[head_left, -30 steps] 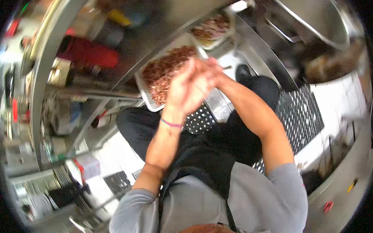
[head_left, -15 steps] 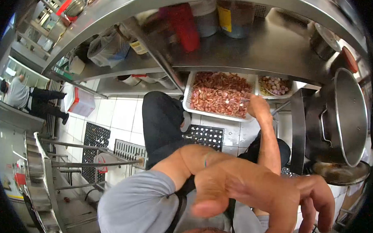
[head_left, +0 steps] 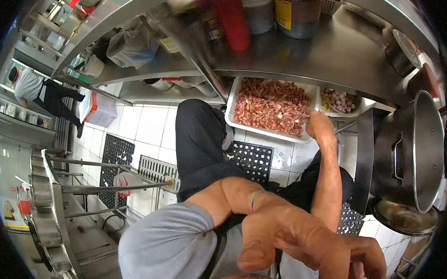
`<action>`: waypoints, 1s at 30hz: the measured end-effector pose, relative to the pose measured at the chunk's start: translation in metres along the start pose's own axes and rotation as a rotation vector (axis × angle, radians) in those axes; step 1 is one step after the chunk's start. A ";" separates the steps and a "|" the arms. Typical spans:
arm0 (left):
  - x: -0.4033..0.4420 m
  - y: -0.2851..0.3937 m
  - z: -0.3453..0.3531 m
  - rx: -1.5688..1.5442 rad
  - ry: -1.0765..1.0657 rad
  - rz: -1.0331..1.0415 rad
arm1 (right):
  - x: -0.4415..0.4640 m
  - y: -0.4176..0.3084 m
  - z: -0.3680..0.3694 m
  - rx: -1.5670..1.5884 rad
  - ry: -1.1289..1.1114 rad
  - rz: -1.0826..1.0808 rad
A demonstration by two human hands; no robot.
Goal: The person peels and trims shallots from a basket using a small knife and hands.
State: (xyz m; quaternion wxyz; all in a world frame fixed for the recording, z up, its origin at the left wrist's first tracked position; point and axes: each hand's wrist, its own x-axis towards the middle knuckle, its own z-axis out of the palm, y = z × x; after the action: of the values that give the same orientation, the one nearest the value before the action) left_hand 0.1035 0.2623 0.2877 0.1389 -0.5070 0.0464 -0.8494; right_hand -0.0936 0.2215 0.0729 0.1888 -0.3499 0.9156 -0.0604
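My left hand (head_left: pixel 299 237) is raised close to the camera. Its thumb stands apart from the bent fingers, and nothing shows in its grasp. A coloured band circles that wrist. Farther off, my right hand (head_left: pixel 320 128) is closed at the right front corner of a white plastic basket (head_left: pixel 264 127). Its fingertips are partly hidden, and I cannot make out what they hold. Reddish shallots (head_left: pixel 270 104) with dry skins and stringy ends fill the basket. To its right, a smaller container holds round, pale purple bulbs (head_left: pixel 341 101).
A steel shelf (head_left: pixel 306 63) with jars and a red container (head_left: pixel 231 20) spans the front. At right stand a large steel pot (head_left: pixel 402 152) and a round lid (head_left: pixel 404 217). A metal rack (head_left: pixel 50 216) is at left. Farther left, a person (head_left: pixel 46 92) stands near a white box (head_left: pixel 100 109).
The view has shifted, so the basket and my right hand appear slightly farther right. My left hand has dropped a little in the view. The other person now has an arm reaching down.
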 end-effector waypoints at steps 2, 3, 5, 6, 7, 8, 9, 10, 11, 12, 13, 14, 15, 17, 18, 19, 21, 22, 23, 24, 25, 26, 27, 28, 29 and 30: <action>-0.004 -0.004 0.001 0.003 0.020 0.036 | 0.000 0.000 -0.002 -0.002 -0.002 -0.004; -0.012 -0.015 -0.006 0.001 -0.007 0.066 | -0.002 0.000 -0.005 0.007 0.001 -0.007; -0.021 -0.016 -0.016 0.002 -0.072 0.025 | -0.003 0.002 -0.004 0.021 0.019 -0.012; -0.019 -0.007 -0.024 0.006 -0.110 -0.045 | 0.000 0.006 0.000 0.027 0.034 -0.015; -0.018 -0.004 -0.021 0.023 -0.106 -0.068 | 0.001 0.008 0.004 0.032 0.047 -0.018; -0.017 -0.002 -0.018 0.040 -0.101 -0.092 | 0.001 0.008 0.005 0.038 0.042 -0.019; -0.020 -0.006 -0.008 0.069 -0.058 -0.071 | 0.001 0.008 0.005 0.043 0.039 -0.020; -0.021 -0.008 -0.009 0.029 -0.030 -0.176 | 0.001 0.008 0.004 0.048 0.040 -0.019; -0.021 -0.010 -0.010 -0.013 0.003 -0.280 | 0.001 0.008 0.003 0.040 0.024 -0.011; -0.020 -0.010 -0.024 -0.119 0.021 -0.506 | 0.002 0.007 0.002 0.032 0.009 -0.006; -0.019 -0.009 -0.026 -0.120 0.014 -0.515 | 0.002 0.006 0.002 0.024 -0.009 -0.001; -0.019 -0.008 -0.027 -0.121 0.008 -0.524 | 0.001 0.005 0.000 0.035 -0.004 -0.002; -0.019 -0.005 -0.021 -0.020 -0.024 -0.315 | 0.000 0.004 -0.001 0.047 0.000 -0.002; -0.020 -0.001 -0.012 0.088 -0.045 -0.126 | -0.003 0.003 -0.003 0.057 0.010 -0.007; -0.020 0.000 -0.008 0.095 -0.035 -0.144 | -0.003 0.002 -0.004 0.054 0.017 -0.013; -0.021 -0.002 -0.008 0.093 -0.031 -0.128 | -0.004 0.002 -0.004 0.050 0.024 -0.019; -0.024 -0.010 -0.010 0.079 -0.029 -0.062 | -0.004 0.004 -0.001 0.036 0.060 -0.033; -0.026 -0.014 -0.012 0.079 -0.034 -0.029 | -0.003 0.005 0.001 0.028 0.078 -0.043; -0.027 -0.018 -0.015 0.080 -0.040 0.003 | -0.001 0.006 0.002 0.029 0.084 -0.044; -0.028 -0.019 -0.016 0.090 -0.046 0.019 | 0.000 0.007 0.004 0.029 0.089 -0.045; -0.029 -0.018 -0.017 0.094 -0.051 0.010 | 0.002 0.008 0.006 0.031 0.093 -0.045; -0.028 -0.016 -0.016 0.098 -0.057 0.001 | 0.002 0.007 0.005 0.033 0.091 -0.046; -0.024 -0.011 -0.015 0.093 -0.060 -0.032 | 0.001 0.006 0.004 0.036 0.087 -0.045; -0.023 -0.009 -0.015 0.091 -0.073 -0.055 | 0.001 0.006 0.004 0.039 0.083 -0.044; -0.022 -0.007 -0.015 0.090 -0.086 -0.078 | 0.001 0.008 0.005 0.046 0.091 -0.044; -0.023 -0.006 -0.016 0.091 -0.108 -0.090 | 0.002 0.010 0.008 0.053 0.097 -0.043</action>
State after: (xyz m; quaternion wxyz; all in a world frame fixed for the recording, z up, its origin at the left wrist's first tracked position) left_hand 0.0986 0.2739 0.2613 0.1259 -0.5467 -0.0226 -0.8275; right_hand -0.0985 0.2278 0.0626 0.1520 -0.3610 0.9140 -0.1059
